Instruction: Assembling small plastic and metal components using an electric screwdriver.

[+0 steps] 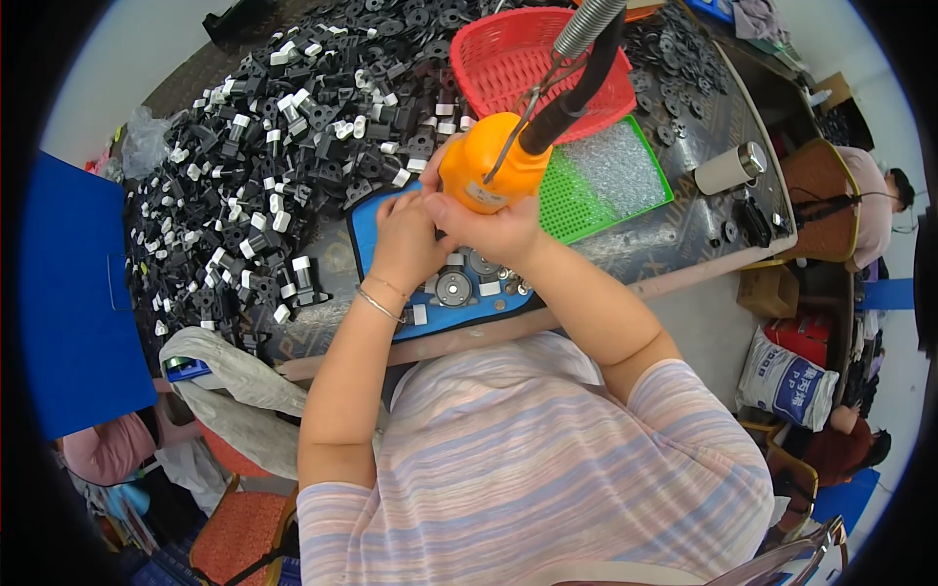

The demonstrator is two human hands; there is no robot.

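While both hands gripped the orange power screwdriver (486, 171) over the blue jig (371, 234), a large heap of black parts (264, 146) remained unprocessed; right hand (493, 230), left hand (410, 239).

This is a small assembly workshop, a place of piecework by hand. A long counter (684, 244) is heaped with a great pile of small black and white plastic parts (283, 146), with more black round pieces (674, 49) spread at its far end. A red plastic basket (508, 59), a green perforated sorting tray (606, 181) and a blue work tray (440, 293) with metal discs stand among them. An orange powered screwdriver (489, 171) hangs on a cable over the work spot. Beside the counter, another seated person (874, 210) works, and sacks (787, 381) and cardboard boxes (767, 290) lie on the floor.
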